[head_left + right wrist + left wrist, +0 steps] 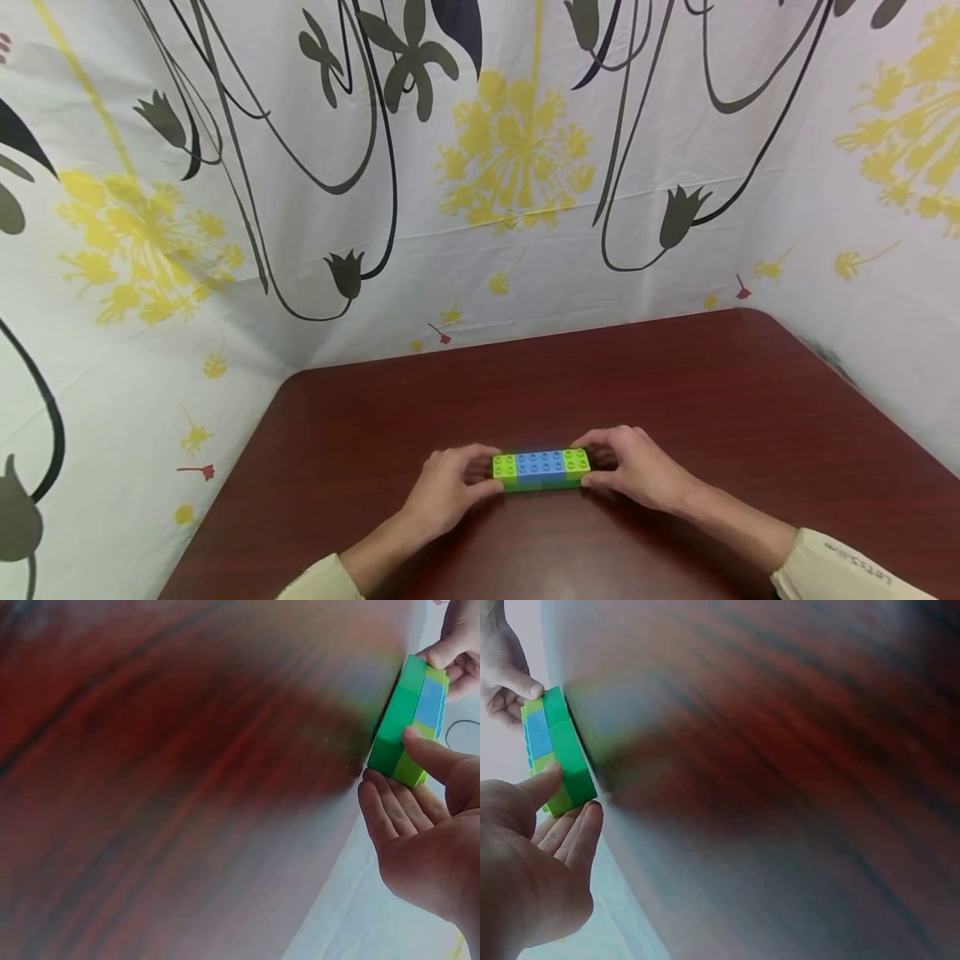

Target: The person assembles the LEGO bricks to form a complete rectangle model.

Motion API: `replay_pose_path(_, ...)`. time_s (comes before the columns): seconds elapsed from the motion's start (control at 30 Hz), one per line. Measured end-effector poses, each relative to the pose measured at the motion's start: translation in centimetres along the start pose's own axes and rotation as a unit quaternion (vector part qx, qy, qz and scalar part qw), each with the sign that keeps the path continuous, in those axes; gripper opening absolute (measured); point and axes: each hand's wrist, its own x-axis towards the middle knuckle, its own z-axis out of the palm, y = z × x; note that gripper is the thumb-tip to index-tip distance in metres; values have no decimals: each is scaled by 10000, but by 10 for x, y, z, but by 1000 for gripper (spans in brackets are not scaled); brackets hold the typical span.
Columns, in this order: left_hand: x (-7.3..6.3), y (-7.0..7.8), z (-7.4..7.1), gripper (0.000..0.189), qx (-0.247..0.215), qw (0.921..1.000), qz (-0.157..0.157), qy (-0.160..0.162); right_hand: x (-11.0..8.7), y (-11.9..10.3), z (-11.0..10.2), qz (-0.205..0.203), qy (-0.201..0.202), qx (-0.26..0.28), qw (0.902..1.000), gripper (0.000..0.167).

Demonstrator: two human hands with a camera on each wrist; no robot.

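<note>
A long block of toy building bricks (pixel 540 468) lies on the table in the head view, studs facing up. Its upper layer is blue in the middle with a lime-green brick at each end. Beneath that is a darker green layer, plain in the left wrist view as green bricks (pixel 571 761). My left hand (pixel 444 487) holds the left end, thumb on the near side and fingers round the far side. At the other end my right hand (pixel 639 471) grips likewise, its thumb (pixel 427 754) pressed on the near face. The fingertips behind the block are partly hidden.
The dark red-brown table (pixel 525 392) has a glossy top with rounded far corners. A white cloth (pixel 525 275) printed with yellow and grey flowers hangs behind it and along both sides. Cream sleeves (pixel 840 567) cover the forearms.
</note>
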Motion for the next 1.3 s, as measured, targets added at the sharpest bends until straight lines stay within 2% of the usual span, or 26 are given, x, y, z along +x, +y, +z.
replay_pose_path(0.27,5,7,-3,44,260,9995,-78,172,3,-4,-7,5,268,-104,9996,46)
replay_pose_path(0.5,15,9,-4,45,141,9991,-176,347,7,-3,-6,-20,510,71,9987,49)
replay_pose_path(0.87,23,9,-2,40,252,9974,-450,507,18,-3,-6,351,845,-142,9957,42)
replay_pose_path(1.1,28,7,0,32,112,9960,-735,495,23,-3,-4,431,1012,-591,9922,34)
replay_pose_path(1.3,31,5,-1,30,199,9954,-730,582,30,0,-2,563,1145,-746,9890,28)
